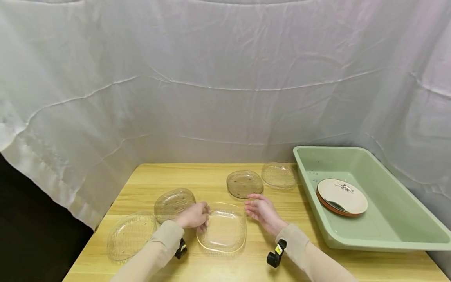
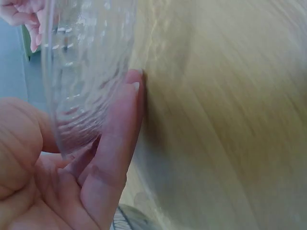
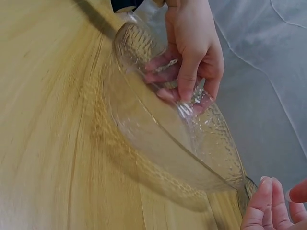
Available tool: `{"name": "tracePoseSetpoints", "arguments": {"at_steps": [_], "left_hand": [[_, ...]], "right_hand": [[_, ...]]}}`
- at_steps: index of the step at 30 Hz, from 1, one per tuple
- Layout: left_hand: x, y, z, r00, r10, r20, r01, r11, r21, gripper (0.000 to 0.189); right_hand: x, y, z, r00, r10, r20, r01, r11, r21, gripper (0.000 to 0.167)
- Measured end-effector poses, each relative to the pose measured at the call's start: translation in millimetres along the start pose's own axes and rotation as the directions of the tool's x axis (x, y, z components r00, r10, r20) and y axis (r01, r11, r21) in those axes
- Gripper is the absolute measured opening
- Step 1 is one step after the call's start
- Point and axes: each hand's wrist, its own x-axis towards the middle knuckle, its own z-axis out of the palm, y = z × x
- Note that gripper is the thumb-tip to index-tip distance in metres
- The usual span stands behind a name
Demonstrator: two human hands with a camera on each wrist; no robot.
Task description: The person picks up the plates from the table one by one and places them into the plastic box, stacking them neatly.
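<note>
My left hand [image 1: 194,215] grips a clear square plate with rounded corners [image 1: 225,250] by its left edge. In the left wrist view the thumb lies at the rim of the plate [image 2: 86,62] and the fingers [image 2: 112,139] reach beneath its rippled underside. A shadow falls on the wood below it. My right hand [image 1: 262,213] hovers off the plate's right side, fingers loosely bent and holding nothing. In the right wrist view its fingertips [image 3: 264,194] appear close to the plate's edge [image 3: 163,127]; whether they touch is unclear there.
Left of the clear plate are a brownish glass dish [image 1: 174,201] and another clear dish [image 1: 130,239]. Farther back lie a second brownish dish [image 1: 244,184] and a clear one [image 1: 279,175]. On the right, a green tub [image 1: 391,231] holds stacked cream plates [image 1: 341,197].
</note>
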Motion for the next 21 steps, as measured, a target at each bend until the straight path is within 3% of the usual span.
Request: {"name": "tracePoseSetpoints", "arguments": {"at_steps": [7,15,21], "left_hand": [[-0.7,2.1,2.7,0.999,-0.015,0.040,0.019,0.995,-0.098,0.022],[2.5,4.4,1.6,0.998,0.043,0.044,-0.032,0.973,-0.231,0.031],[5.6,12.3,-2.2,0.997,0.060,0.045,-0.045,0.959,-0.281,0.033]], "right_hand": [[1.1,-1.6,-6.8,0.999,-0.018,-0.027,0.017,0.999,-0.033,0.043],[-1.9,-6.5,-11.0,0.998,-0.053,-0.033,0.052,0.998,-0.026,0.039],[-2.2,-10.4,-16.1,0.997,-0.071,-0.036,0.070,0.997,-0.022,0.038]]}}
